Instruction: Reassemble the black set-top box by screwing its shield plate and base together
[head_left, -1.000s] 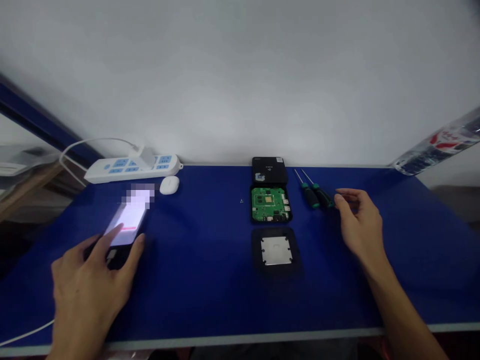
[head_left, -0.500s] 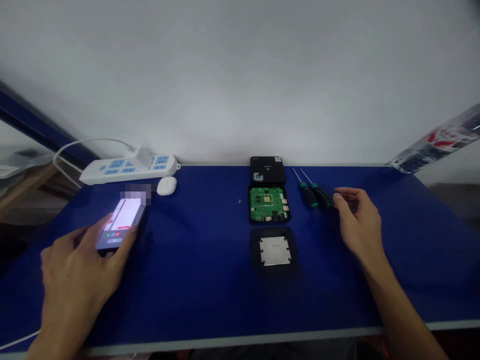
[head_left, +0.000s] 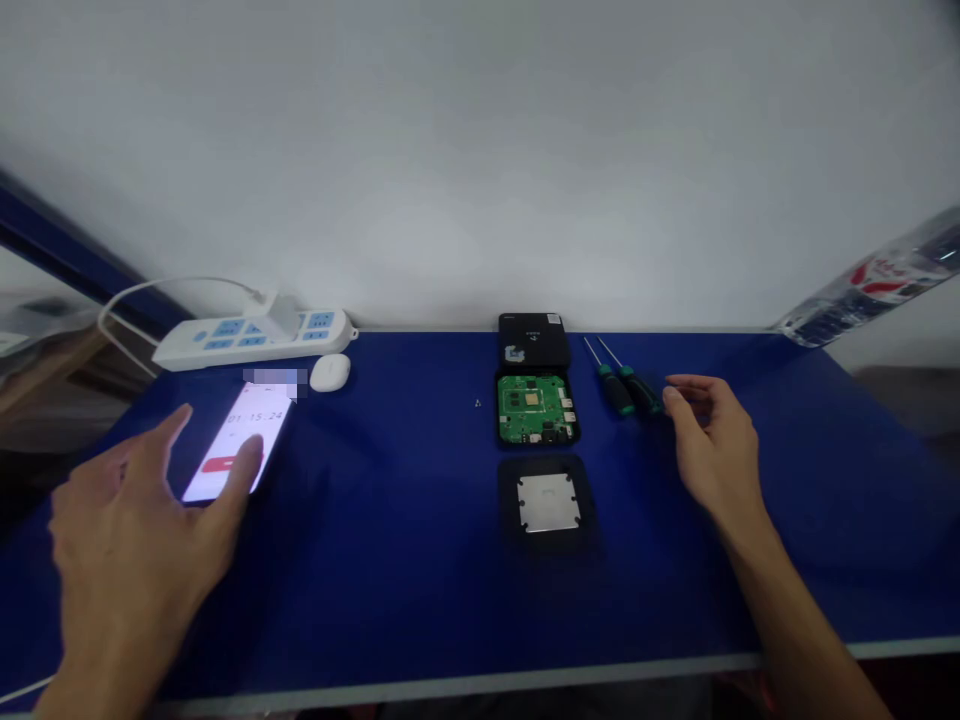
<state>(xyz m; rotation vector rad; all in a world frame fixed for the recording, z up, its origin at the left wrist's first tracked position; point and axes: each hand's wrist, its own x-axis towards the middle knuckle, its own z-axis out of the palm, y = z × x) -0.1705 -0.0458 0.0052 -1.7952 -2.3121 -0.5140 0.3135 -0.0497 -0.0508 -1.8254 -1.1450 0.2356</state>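
Observation:
My left hand [head_left: 142,520] is spread around the lower end of a lit phone [head_left: 244,440] lying on the blue table. Its thumb lies over the screen, which shows a timer and a red button; whether it touches the glass I cannot tell. My right hand [head_left: 712,435] rests loosely curled just right of two green-and-black screwdrivers [head_left: 616,392], with no object visible between thumb and fingers. Left of them sits an opened black box with a green circuit board [head_left: 534,408]. A dark cover with a metal plate [head_left: 549,502] lies nearer me.
A black box [head_left: 534,340] lies behind the board. Tiny screws [head_left: 478,403] lie left of it. At the back left are a white power strip [head_left: 255,338] with a plugged-in charger and a white rounded case [head_left: 331,373]. A bottle [head_left: 870,285] leans at the right.
My left fingers have opened away from the phone's left side, and the thumb has come over the screen. The phone display has switched to a timer. My right hand has stayed in place.

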